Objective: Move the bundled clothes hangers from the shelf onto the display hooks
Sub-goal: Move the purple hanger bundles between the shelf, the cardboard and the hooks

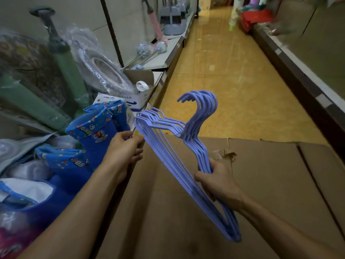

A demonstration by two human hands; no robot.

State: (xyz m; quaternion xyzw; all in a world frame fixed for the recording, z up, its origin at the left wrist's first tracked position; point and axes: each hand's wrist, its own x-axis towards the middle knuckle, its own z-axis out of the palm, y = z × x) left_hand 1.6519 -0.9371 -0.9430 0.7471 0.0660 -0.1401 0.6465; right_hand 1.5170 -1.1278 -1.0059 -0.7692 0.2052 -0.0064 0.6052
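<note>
now both hands, left [125, 148] and right [218, 181], hold hanger bundle [169, 146].

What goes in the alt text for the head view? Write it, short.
Two bare hands hold a bundle of blue hangers above a cardboard box in a shop aisle: the right hand grips one end, the left hand pinches the other end. A shelf of packaged goods runs along the left.

Open aisle floor [233, 86] ahead of me; crowded shelf [166, 58] blocks left, cardboard box [261, 184] lies below.
</note>
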